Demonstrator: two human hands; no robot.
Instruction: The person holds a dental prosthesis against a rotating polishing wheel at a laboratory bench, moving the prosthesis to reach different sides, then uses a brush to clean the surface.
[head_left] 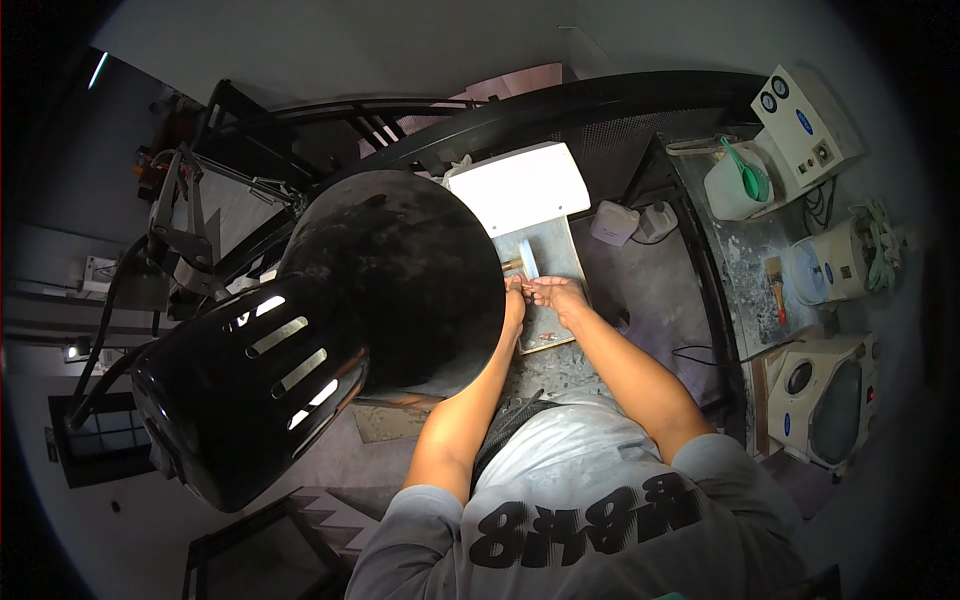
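Note:
My right hand (560, 297) and my left hand (516, 300) meet in front of a pale bluish-white wheel (528, 258), which sits on a brass-coloured shaft (512, 266). Both hands are closed, fingertips pinched together around a small pinkish piece (529, 284) just below the wheel. Its kind is too small to make out, and I cannot tell whether it touches the wheel. A black lamp shade (400, 280) covers part of my left hand and the area left of the shaft. Behind the wheel stands a bright white machine housing (522, 188) on a grey metal tray (565, 262).
The lamp's slotted black body (250, 390) and jointed arm (185, 235) fill the left. On the right bench (720, 240) are a white tub (738, 190), a gauge box (808, 125), a brush (776, 290) and a beige machine (822, 400). White jugs (614, 223) stand beyond the tray.

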